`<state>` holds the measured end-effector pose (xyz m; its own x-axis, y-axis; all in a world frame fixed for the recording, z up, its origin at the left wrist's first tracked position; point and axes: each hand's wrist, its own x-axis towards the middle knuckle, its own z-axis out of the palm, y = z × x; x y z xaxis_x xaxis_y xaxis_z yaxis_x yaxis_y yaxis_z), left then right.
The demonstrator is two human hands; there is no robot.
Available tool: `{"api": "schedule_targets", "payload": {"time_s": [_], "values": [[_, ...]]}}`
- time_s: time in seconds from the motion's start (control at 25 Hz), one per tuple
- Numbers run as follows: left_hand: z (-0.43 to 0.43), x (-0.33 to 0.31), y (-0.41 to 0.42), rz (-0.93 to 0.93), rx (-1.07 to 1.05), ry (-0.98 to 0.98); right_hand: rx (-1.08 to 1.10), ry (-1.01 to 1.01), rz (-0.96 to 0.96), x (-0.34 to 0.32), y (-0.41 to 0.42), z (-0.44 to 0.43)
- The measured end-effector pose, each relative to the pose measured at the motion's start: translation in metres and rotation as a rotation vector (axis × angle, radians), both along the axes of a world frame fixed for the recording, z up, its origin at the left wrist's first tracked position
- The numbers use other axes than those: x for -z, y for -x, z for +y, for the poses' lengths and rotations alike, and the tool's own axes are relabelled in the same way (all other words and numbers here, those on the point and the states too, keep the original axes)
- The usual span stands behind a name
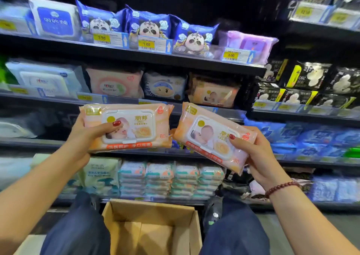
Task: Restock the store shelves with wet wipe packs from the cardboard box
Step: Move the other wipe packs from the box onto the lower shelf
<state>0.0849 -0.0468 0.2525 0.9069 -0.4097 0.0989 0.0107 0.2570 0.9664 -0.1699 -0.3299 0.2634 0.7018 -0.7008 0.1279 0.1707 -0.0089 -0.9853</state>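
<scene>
The left hand (83,136) is curled round the lower left corner of a peach wet wipe pack (136,127), with the thumb laid across its front beside the white flip lid (129,125), so that the pack is held level and face-on. A second pack (212,139) of the same kind is gripped at its lower right end by the right hand (259,157), the thumb pressed on its front, and is tilted down to the right. The two packs are held side by side; whether their inner edges touch cannot be told. A beaded bracelet (280,188) is worn on the right wrist. Both packs are raised in front of the store shelves (194,60), where a matching peach pack (214,94) is seen lying just above the tilted one. Below, an open cardboard box (136,213) is seen on the floor between the knees (81,231)
</scene>
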Motion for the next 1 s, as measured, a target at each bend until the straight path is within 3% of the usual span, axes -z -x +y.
{"api": "schedule_targets", "payload": {"time_s": [0.64, 1.0], "values": [[-0.059, -0.002, -0.046, 0.066, -0.06, 0.026, 0.177, 0.08, -0.155, -0.048, -0.138, -0.109], [-0.064, 0.004, -0.051, 0.055, -0.082, 0.046, 0.091, 0.737, 0.165, -0.051, -0.158, -0.163]]}}
